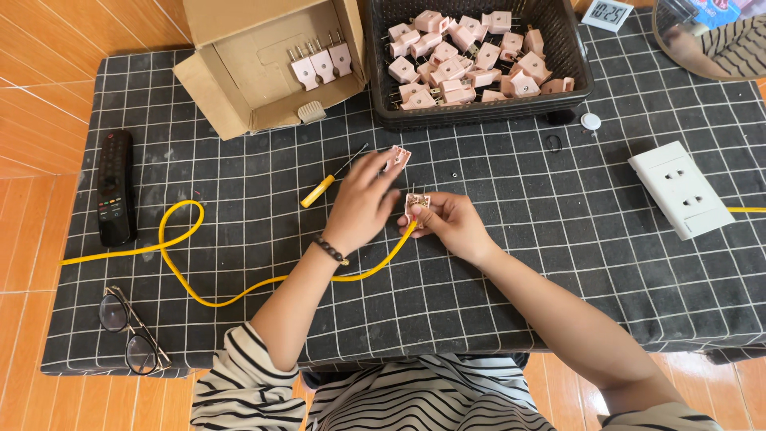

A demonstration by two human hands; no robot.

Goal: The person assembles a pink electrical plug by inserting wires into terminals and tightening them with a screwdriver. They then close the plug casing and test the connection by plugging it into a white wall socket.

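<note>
Near the middle of the frame my right hand (451,222) is clamped on an opened pink plug body (417,203), pins pointing up, with the end of the yellow cable (179,239) running into it from below. My left hand (361,203) sits just beside it, fingers stretched up toward a pink plug cover (398,157) that lies on the tabletop (558,263); my fingertips touch it or nearly so, and I cannot tell whether they have closed on it. The two hands are close together, almost touching. The cable curves down and left from the plug, makes a loop at centre left, and trails off the left edge of the checked black cloth. A small yellow-handled screwdriver (327,183) lies just left of my left hand, tilted toward the upper right. Above, at the top centre, a black basket (479,112) holds a heap of pink plugs, and to its left an open cardboard box (263,64) holds three more. A white wall socket (681,189) sits at the right, a black remote control (116,187) at the left, and a pair of glasses (132,331) at the lower left.
</note>
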